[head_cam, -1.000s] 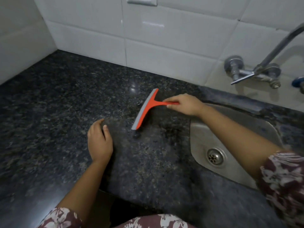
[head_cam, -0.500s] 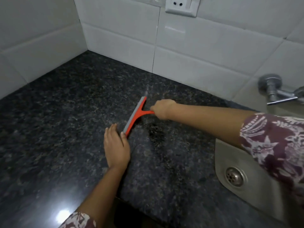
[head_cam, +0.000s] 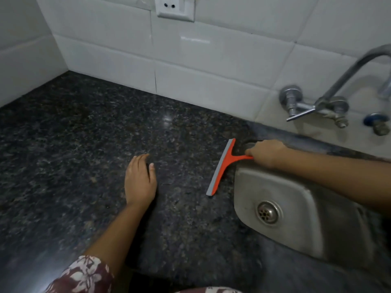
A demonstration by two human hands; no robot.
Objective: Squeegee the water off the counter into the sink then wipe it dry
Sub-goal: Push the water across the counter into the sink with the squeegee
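Note:
An orange squeegee (head_cam: pixel 222 168) with a grey rubber blade lies blade-down on the dark speckled granite counter (head_cam: pixel 84 144), just left of the steel sink (head_cam: pixel 296 204). My right hand (head_cam: pixel 265 153) is shut on its handle, over the sink's near-left corner. My left hand (head_cam: pixel 139 180) rests flat on the counter, fingers together, well left of the blade and apart from it. The sink's drain (head_cam: pixel 268 212) shows in the basin. I cannot make out water on the dark stone.
White tiled walls close the counter at the back and left, with a socket (head_cam: pixel 175 7) on the back wall. A metal tap (head_cam: pixel 330 102) with its spout reaches over the sink from the wall. The counter's front edge runs along the bottom.
My right hand has dragged the squeegee rightward across the counter, from beside my left hand to the sink's edge. My left hand has stayed flat on the stone.

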